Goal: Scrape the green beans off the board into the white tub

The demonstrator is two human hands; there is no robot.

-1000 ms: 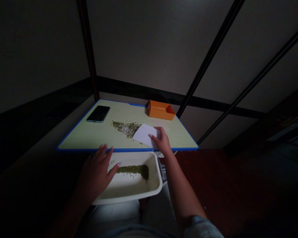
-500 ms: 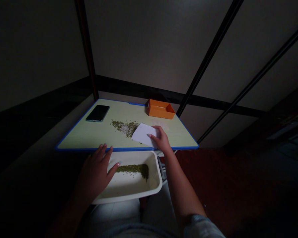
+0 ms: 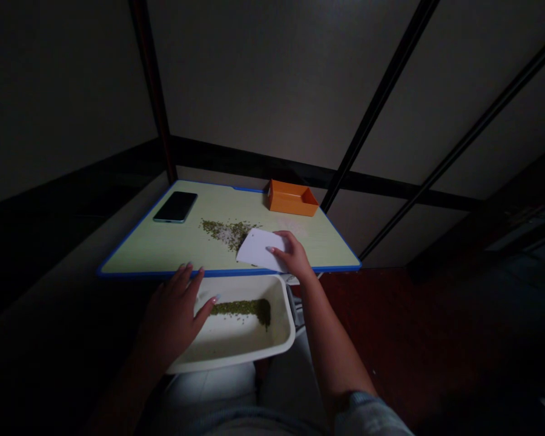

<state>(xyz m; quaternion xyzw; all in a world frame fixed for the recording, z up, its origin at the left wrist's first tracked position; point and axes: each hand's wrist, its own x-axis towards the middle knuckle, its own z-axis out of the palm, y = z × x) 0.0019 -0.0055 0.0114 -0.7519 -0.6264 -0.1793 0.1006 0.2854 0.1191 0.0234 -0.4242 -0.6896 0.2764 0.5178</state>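
My right hand grips a white scraper card between thumb and fingers, low over the pale green table. The card's left edge meets a scatter of small green beans or seeds mixed with white grains. Over the left side of a white tub is my left hand, open with its fingers apart and the fingertips near the table's front edge. Inside the tub lies a band of the same green pieces. My left hand hides the tub's left end.
A phone lies at the table's back left. An orange open box stands at the back right. Blue trim runs round the table, and a panelled wall rises behind it.
The white card and my right hand have shifted slightly left and toward the table's front edge. My left hand stays over the tub. The whole view has shifted a little.
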